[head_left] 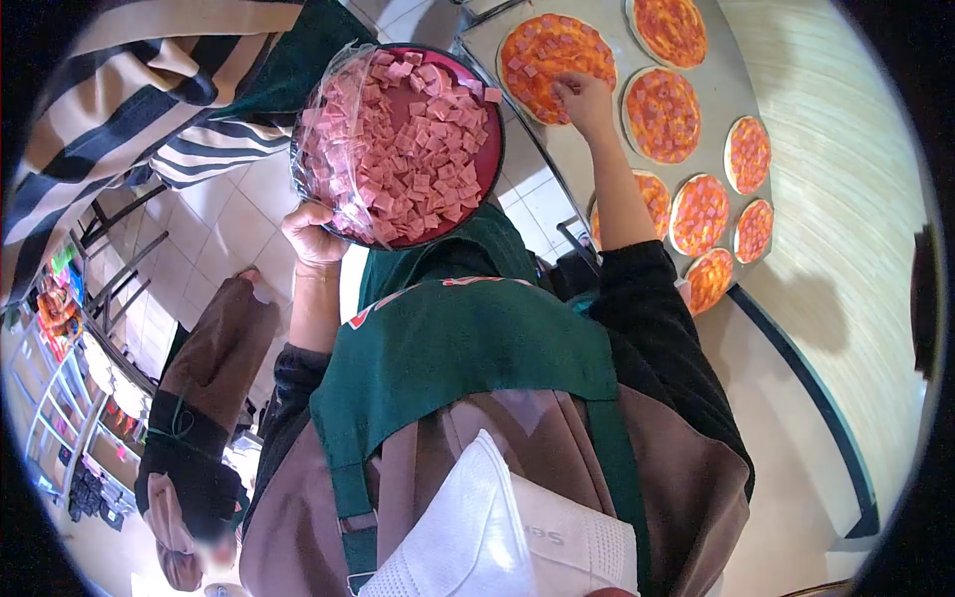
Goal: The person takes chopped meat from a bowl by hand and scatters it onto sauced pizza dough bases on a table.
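Note:
My left hand (pixel 310 234) is closed on the lower left rim of a round dark-rimmed bowl (pixel 492 159), red inside. Small square pieces of pink ham (pixel 423 159) fill much of it, and clear plastic film (pixel 333 149) covers its left side. Over a sauce-covered pizza base (pixel 547 50), my right hand (pixel 587 99) is closed with its fingertips pinched together. Whatever is between them is too small to make out. A few ham pieces lie on that base, mostly toward its left and top.
Several other pizza bases with sauce, many bearing ham, lie on the metal table (pixel 587 164) beside a pale wall (pixel 826 149). A person in striped clothing (pixel 149 109) stands at upper left, another person (pixel 199 418) at lower left. Shelves (pixel 70 418) stand at far left.

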The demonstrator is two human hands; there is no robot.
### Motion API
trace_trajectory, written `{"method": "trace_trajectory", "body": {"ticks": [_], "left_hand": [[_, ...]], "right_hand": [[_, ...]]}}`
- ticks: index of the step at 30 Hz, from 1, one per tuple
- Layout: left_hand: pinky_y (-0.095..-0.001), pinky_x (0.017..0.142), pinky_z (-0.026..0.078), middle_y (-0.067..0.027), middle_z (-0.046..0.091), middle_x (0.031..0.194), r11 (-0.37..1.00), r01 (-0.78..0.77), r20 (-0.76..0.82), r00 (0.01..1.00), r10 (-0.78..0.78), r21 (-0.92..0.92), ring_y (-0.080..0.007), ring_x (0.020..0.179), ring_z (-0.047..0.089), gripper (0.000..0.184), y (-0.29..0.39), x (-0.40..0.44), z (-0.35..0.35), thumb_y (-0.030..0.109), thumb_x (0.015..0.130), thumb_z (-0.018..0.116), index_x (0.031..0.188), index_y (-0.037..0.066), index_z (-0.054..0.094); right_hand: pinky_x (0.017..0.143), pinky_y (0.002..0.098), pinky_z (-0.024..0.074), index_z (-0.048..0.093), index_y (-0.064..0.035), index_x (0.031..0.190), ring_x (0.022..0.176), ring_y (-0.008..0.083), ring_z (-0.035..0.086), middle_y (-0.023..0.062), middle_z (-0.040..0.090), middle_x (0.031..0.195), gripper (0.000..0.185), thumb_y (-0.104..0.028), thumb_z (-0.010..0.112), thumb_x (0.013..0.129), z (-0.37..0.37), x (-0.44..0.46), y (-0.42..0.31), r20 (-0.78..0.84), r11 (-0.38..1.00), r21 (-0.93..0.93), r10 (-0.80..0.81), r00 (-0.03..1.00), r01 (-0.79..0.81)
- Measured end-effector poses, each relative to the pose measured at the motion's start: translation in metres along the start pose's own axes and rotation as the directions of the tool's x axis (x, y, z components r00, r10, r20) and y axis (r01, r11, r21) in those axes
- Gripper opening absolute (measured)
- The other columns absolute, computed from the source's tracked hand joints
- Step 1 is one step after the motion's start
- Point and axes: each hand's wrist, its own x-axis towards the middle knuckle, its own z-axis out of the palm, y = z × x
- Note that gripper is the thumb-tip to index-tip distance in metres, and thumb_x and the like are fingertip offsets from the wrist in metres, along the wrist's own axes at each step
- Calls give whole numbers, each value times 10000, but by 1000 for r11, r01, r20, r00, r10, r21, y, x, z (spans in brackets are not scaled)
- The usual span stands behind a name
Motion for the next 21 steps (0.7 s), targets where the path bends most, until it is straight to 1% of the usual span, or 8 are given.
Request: {"method": "trace_trajectory", "body": {"ticks": [1,3,6,9,13,15,18,21], "left_hand": [[-383,955,327,-139,485,1149,1000,2,1,1000,-2,2,-294,1056,456,677,0,0,-1,51,493,424,1167,-19,408],[-380,953,330,-136,489,1143,1000,6,13,1000,-6,2,-291,1050,461,669,-1,1,-3,48,497,419,1162,-20,413],[-368,955,319,-123,478,1163,1000,28,25,999,-28,9,-276,1062,453,708,-2,0,0,56,489,434,1192,-10,386],[-368,958,318,-123,477,1164,997,68,107,992,-63,-43,-274,1069,447,711,-1,1,-3,54,488,432,1194,-10,382],[-377,940,346,-135,495,1136,999,32,46,998,-31,-16,-284,1044,468,666,-4,0,10,41,498,421,1161,-20,415],[-382,941,346,-142,489,1142,1000,4,33,999,-5,2,-291,1048,466,676,-4,1,5,41,497,423,1170,-20,403],[-387,948,338,-149,483,1148,1000,-1,42,999,1,6,-297,1059,458,683,-4,2,4,39,499,426,1179,-23,392],[-391,954,332,-151,478,1153,1000,17,70,997,-16,-15,-300,1064,455,684,-4,1,8,39,502,428,1182,-24,388]], "right_hand": [[646,282,464,606,5,897,691,190,613,118,633,754,221,-111,612,710,2,0,1,-1,1000,1,2,1000,-2],[684,320,466,620,-13,844,744,246,610,141,624,790,202,-114,623,669,7,2,3,-35,998,48,31,999,-30],[677,314,465,613,-4,827,739,250,608,140,622,788,219,-139,646,657,11,2,4,-71,999,-27,-26,997,24],[670,311,465,609,-6,804,726,248,607,136,620,772,225,-164,663,654,11,3,8,-112,999,42,25,993,-20],[667,308,465,604,-5,787,721,244,607,131,621,764,214,-167,666,663,4,2,23,-109,996,69,63,992,-55],[664,311,467,613,-11,810,717,243,608,128,624,762,201,-153,659,676,3,-1,34,-30,975,141,178,984,-172],[650,313,470,619,-21,844,705,240,610,127,626,760,218,-162,654,682,-1,-7,41,-53,991,86,107,993,-102],[646,322,471,627,-28,850,705,242,611,133,626,767,213,-166,644,689,-6,-13,35,-47,987,59,152,987,-149]]}}
